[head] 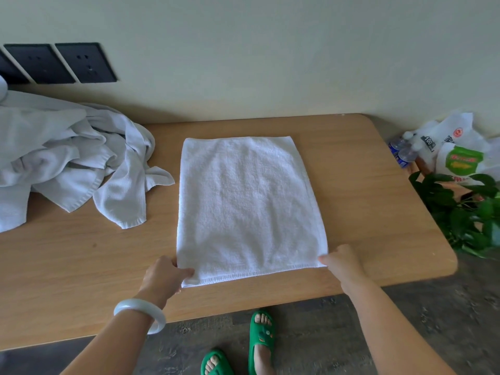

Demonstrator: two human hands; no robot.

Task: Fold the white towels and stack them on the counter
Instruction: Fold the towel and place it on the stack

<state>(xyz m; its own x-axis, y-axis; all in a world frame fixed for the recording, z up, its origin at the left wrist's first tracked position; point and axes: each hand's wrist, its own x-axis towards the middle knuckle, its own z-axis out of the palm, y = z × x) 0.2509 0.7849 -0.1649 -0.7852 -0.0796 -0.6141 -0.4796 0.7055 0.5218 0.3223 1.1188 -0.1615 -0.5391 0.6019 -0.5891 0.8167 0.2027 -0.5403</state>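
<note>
1. Towel (249, 207) lies flat on the counter (365, 212); our left hand (165, 274) pinches its 7 o'clock corner, our right hand (341, 262) its 5 o'clock corner.
2. Uneven lifting may skew our fold.

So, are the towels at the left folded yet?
Not folded: the left towels lie crumpled in a tangled heap on the counter, corners trailing loose.

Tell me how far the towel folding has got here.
Done: no folded stack shows on the counter. In hand: the left hand and right hand pinch the near corners of a white towel laid flat. To do: the crumpled pile beside it, unfolded.
</note>
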